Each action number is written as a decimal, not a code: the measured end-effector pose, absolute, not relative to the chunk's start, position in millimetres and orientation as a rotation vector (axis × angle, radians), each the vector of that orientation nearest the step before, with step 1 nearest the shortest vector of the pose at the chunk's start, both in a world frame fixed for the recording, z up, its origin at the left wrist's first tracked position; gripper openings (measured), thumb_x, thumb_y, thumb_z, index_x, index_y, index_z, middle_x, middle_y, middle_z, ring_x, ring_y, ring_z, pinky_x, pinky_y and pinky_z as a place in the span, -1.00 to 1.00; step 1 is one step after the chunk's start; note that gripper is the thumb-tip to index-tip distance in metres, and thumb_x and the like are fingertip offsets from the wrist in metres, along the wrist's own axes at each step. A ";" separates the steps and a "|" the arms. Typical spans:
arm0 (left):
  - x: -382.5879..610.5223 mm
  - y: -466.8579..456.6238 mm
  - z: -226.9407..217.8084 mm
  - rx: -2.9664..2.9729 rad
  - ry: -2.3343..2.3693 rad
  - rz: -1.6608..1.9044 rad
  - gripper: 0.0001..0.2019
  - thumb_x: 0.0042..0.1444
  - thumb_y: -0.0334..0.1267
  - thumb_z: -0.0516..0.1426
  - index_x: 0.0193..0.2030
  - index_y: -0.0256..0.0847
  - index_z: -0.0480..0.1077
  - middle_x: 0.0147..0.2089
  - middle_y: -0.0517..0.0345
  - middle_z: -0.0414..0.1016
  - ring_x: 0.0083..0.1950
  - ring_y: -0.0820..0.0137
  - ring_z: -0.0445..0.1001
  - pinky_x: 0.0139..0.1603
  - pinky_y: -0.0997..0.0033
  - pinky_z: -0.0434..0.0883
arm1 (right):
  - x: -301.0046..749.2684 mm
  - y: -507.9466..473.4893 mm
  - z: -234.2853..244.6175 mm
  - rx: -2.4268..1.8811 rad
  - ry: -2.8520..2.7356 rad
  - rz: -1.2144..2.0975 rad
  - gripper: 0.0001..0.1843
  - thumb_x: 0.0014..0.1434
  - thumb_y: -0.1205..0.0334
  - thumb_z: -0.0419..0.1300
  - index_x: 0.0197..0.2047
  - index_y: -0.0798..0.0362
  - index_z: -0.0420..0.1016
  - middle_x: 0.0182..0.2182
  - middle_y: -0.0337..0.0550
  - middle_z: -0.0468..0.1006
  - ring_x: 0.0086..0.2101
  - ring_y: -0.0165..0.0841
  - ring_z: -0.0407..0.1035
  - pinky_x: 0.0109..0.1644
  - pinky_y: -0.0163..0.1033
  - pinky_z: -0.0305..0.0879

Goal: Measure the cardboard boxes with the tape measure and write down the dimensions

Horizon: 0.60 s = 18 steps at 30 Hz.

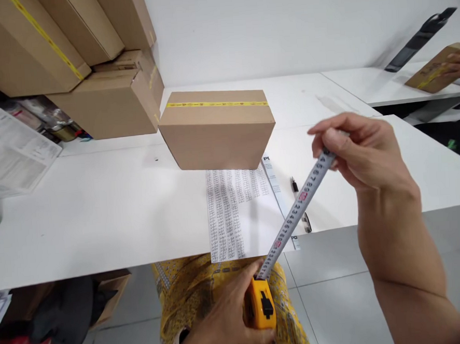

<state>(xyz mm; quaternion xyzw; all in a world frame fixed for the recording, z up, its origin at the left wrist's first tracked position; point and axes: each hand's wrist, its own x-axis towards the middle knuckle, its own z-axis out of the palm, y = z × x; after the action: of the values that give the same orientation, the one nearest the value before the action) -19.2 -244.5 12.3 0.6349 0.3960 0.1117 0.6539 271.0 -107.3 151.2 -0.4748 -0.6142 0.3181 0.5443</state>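
Observation:
My left hand (239, 317) is wrapped round the yellow case of a tape measure (264, 305), low in front of my lap. Its blade (293, 217) is drawn out, slanting up to the right. My right hand (357, 151) pinches the far end of the blade above the table; the tip itself is hidden by the fingers. A closed cardboard box (220, 141) with yellow tape along its top stands on the table behind the blade. Under its front edge lies a printed sheet (252, 227) covered with columns of small marks. A black pen (307, 222) lies beside the sheet, partly behind the blade.
Several cardboard boxes (105, 104) are stacked at the back left. Papers in a clear sleeve (14, 149) stand at the left edge. At the right, another person's hand (459, 64) touches a small box (430, 74), near a dark upright object (417, 41).

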 end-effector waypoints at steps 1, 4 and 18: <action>-19.3 -245.3 11.5 1.400 0.906 0.284 0.14 -0.19 -0.26 0.44 0.54 -0.02 0.03 0.41 -0.09 0.28 0.37 -0.05 0.29 0.43 -0.06 0.20 | 269.3 -115.3 143.6 -1.115 -1.480 0.797 -0.86 0.20 -0.05 0.37 -0.24 -0.22 0.66 -0.56 -0.25 0.49 -0.64 -0.39 0.21 -0.66 -0.17 0.07; -19.8 -244.2 11.5 1.306 0.958 0.404 0.22 -0.13 -0.27 0.43 0.59 0.01 -0.16 0.44 -0.10 0.22 0.39 -0.03 0.28 0.45 -0.10 0.17 | 251.7 -136.5 120.8 -0.999 -1.756 1.001 -0.91 0.29 0.09 0.32 -0.16 -0.24 0.67 -0.48 -0.28 0.60 -0.58 -0.41 0.37 -0.62 -0.23 0.23; -31.9 -241.1 10.7 1.096 0.988 0.676 0.01 0.03 -0.06 0.41 0.52 -0.04 -0.03 0.32 -0.14 0.35 0.25 0.05 0.44 0.27 0.09 0.38 | 233.8 15.8 181.7 -1.449 -2.338 -0.039 -0.08 0.12 -0.33 0.32 0.42 -0.10 0.26 0.39 0.02 0.28 0.38 0.29 0.02 0.40 0.50 -0.01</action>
<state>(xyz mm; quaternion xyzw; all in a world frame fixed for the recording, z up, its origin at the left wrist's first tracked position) -31.9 -241.1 10.7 0.4899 0.4416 0.3020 0.6883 233.8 15.8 181.7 -0.5168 -0.8337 -0.0138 0.1943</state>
